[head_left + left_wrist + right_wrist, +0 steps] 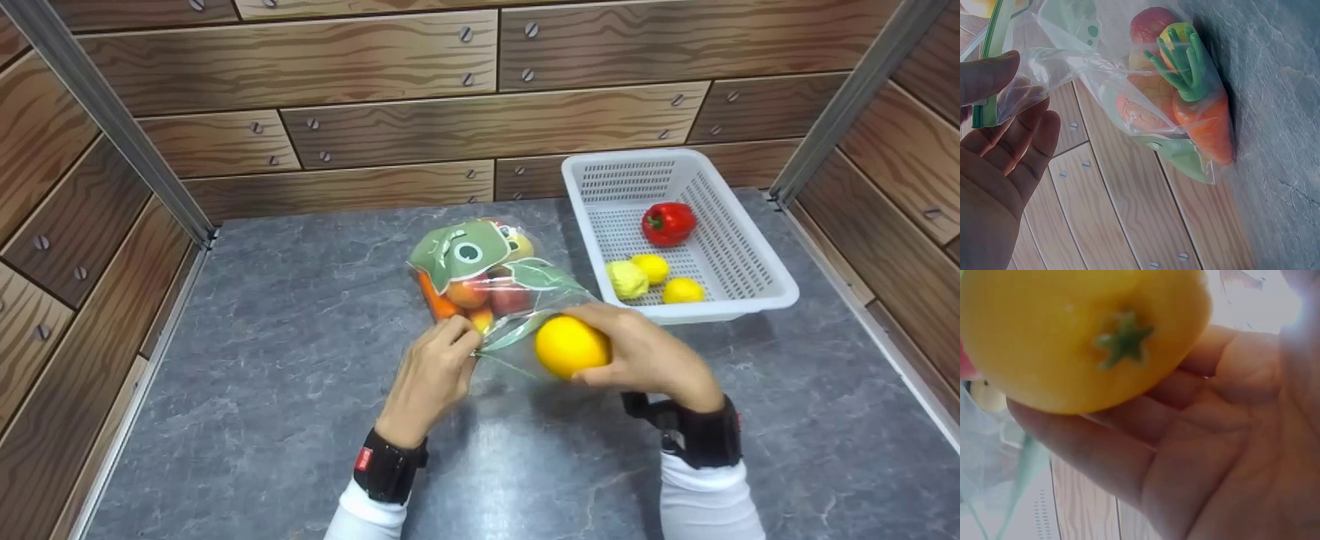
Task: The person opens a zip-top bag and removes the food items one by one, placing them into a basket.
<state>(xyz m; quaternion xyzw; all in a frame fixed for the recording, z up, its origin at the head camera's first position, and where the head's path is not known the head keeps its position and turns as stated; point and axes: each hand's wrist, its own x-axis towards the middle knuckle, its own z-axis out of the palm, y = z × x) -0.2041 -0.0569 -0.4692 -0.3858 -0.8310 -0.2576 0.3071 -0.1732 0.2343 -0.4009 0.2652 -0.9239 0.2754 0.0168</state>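
Note:
A clear zip bag with a green cartoon print lies on the table, holding a carrot with a green top and several round reddish and yellow fruits. My left hand pinches the bag's green zip edge near one corner, between thumb and fingers. In my right hand is a yellow-orange orange, gripped by curled fingers and thumb at the bag's mouth. The orange's green star-shaped stem mark shows in the right wrist view. Whether the orange is inside the opening is hard to tell.
A white perforated basket stands at the back right. Inside are a red bell pepper, two yellow lemons and a pale yellow-green lump. Wood-patterned walls border the grey table.

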